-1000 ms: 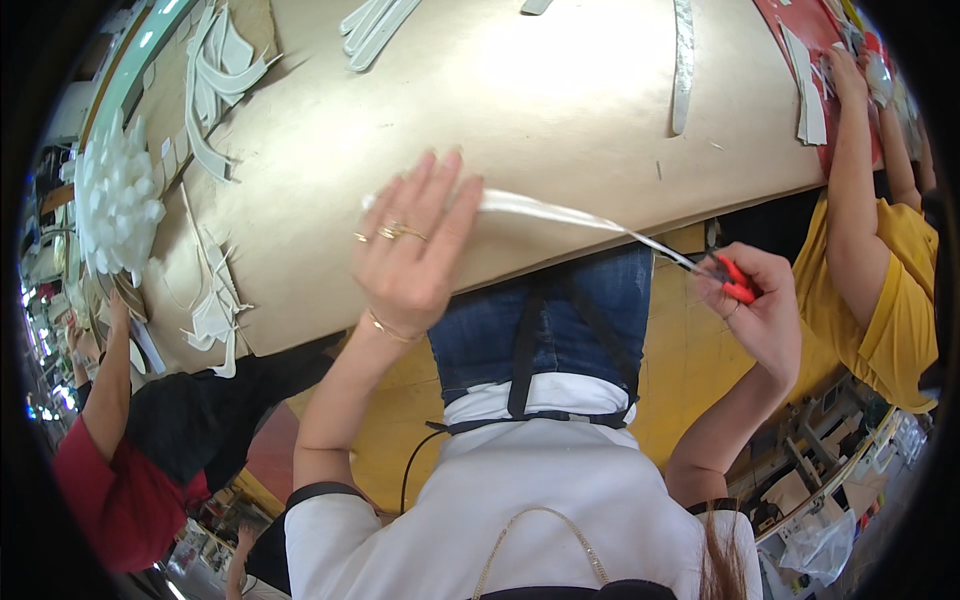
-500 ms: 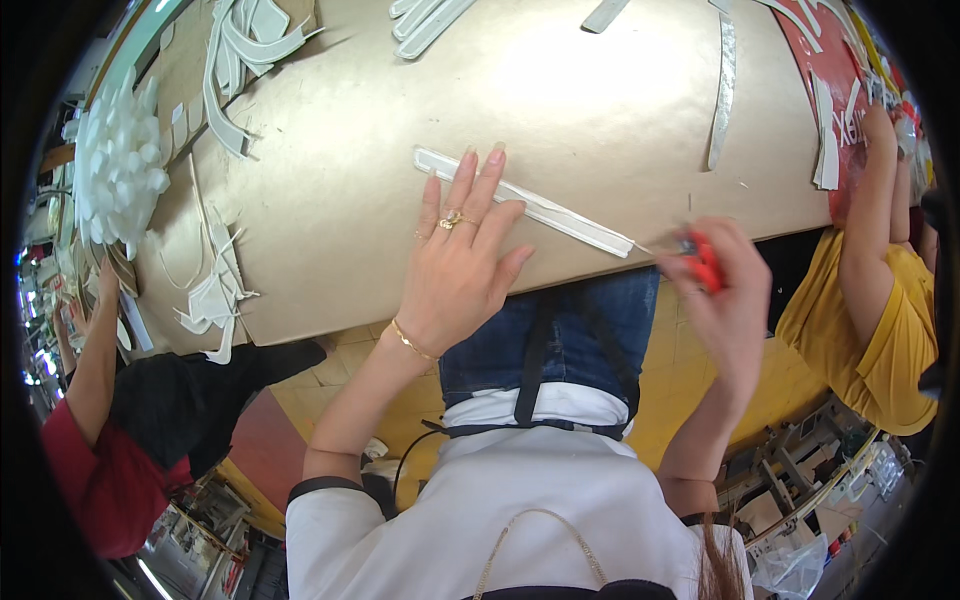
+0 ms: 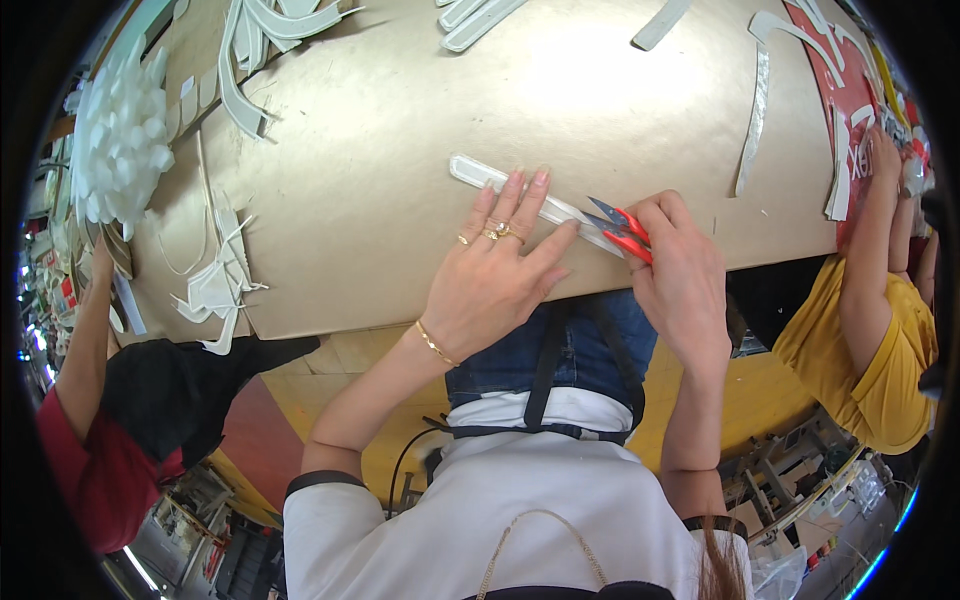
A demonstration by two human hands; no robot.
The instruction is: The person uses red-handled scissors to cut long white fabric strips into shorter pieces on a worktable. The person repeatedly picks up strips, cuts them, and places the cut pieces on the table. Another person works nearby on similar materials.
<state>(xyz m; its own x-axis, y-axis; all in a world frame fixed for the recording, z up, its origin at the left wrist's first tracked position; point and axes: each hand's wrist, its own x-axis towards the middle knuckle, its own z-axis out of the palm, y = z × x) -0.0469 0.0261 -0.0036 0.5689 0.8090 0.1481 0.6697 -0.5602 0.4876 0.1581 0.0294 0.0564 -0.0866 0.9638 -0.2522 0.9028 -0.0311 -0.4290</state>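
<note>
The left hand [image 3: 500, 265] is lying flat with its fingers spread, pressing on a narrow white strip [image 3: 556, 208] rather than gripping it, and it is covering the strip's middle. The strip is resting aslant on the tan tabletop [image 3: 350, 220], near the edge on the person's side. The right hand [image 3: 685, 270] is grasping red-handled snips [image 3: 628, 238]; its fingers are wrapping the handles and hiding part of them. The blades are standing apart over the strip's right part — whether they are biting into it is hard to tell, and the strip's right end is disappearing behind the snips and hand. The top edge is cutting off some pale strips [image 3: 485, 22]. At the left, a whitish, lumpy bundle [image 3: 120, 150] is sitting, its make-up unclear. A co-worker in a yellow top [image 3: 845, 350] is showing only partly at the right.
</note>
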